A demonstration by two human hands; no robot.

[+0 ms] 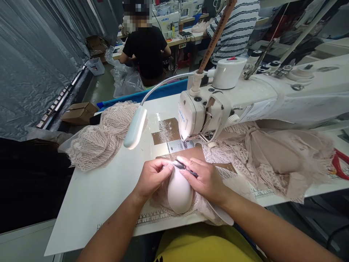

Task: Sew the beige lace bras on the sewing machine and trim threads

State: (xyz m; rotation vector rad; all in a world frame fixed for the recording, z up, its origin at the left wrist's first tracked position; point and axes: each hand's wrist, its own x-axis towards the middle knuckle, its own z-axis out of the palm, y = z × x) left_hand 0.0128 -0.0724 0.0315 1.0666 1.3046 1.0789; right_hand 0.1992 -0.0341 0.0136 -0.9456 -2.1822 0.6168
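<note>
A smooth pale bra cup (pixel 180 193) hangs between my hands over the front of the sewing table. My left hand (pixel 154 178) pinches the upper edge of the cup between thumb and fingers. In my right hand (pixel 204 178) is a pair of small dark thread snips (pixel 180 165), their tip at the cup's top edge close to my left fingertips. Pinkish lace fabric (pixel 200 207) spreads under and around the cup. Just beyond my hands stands the sewing machine head (pixel 191 112), its needle area lit. My fingers partly cover the snips.
A lamp (pixel 135 127) on a bendable neck hangs left of the machine. Bundled lace pieces (pixel 106 136) lie at the table's left; more lace garments (pixel 272 153) pile at the right beside red-handled scissors (pixel 339 165). Two people (pixel 145 47) work at machines beyond.
</note>
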